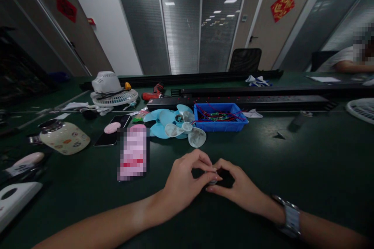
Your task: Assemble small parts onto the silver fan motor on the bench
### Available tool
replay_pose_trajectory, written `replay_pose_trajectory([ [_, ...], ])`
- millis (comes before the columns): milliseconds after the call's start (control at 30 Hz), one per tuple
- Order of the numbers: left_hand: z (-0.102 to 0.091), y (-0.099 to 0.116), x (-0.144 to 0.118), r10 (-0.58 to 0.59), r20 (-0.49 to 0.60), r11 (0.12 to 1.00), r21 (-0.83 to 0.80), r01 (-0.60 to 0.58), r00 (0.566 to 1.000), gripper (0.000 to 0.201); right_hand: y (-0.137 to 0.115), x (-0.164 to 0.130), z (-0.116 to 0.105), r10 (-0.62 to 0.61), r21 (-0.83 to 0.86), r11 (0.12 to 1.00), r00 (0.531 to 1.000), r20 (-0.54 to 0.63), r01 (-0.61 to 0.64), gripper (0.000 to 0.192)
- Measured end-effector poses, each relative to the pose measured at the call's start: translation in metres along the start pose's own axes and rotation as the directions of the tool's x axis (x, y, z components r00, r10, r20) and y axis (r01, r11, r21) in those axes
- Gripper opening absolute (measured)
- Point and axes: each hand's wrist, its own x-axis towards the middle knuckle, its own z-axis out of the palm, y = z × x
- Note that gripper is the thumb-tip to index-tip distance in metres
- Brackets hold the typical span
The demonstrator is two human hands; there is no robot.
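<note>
Both hands meet low centre on the green table [306, 155], pinching one small round greyish part [212, 181] between them: left hand [182, 181] has thumb and fingertips closed on it from the left, right hand [233, 184] closed on it from the right, watch [290, 216] on that wrist. Part sits just above the table surface, mostly hidden by fingers; can't tell its long axis or which way it faces. Beyond the hands: pile of pale blue and clear fan blades [177, 124], touching a blue bin [219, 117] on their right; bin holds red wires and small green boards. Left of the blades, a phone [112, 135] and a cream jar [64, 137] lying tilted. Far left, a white fan grille [112, 92] with a motor housing on top. Another person's arm at far right.
</note>
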Motion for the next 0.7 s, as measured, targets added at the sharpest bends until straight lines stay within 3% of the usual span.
replay_pose_trajectory([
  [233,-0.015,0.006,0.009,0.041,0.214,0.993,0.096,-0.063,0.976,0.025,0.007,-0.002,0.003,-0.032,-0.03,0.999,0.999,-0.03,0.031,0.032],
  [333,-0.017,0.005,0.01,0.071,0.167,0.976,0.192,-0.103,0.983,0.031,0.005,0.001,0.0,-0.035,-0.017,0.999,0.999,-0.013,0.034,0.033],
  [467,-0.017,0.004,0.01,0.083,0.096,0.947,0.302,-0.109,0.992,0.023,0.0,0.004,-0.004,-0.032,0.013,0.999,0.999,0.036,0.032,0.026],
  [567,-0.018,0.008,0.01,0.086,0.125,0.956,0.27,-0.118,0.988,0.02,0.0,0.005,-0.005,-0.038,0.021,0.999,0.999,0.036,0.037,0.027],
  [700,-0.025,0.012,0.012,0.058,0.242,0.985,0.145,-0.095,0.968,0.04,0.002,0.004,-0.004,-0.032,0.011,0.999,0.999,0.024,0.032,0.027],
])
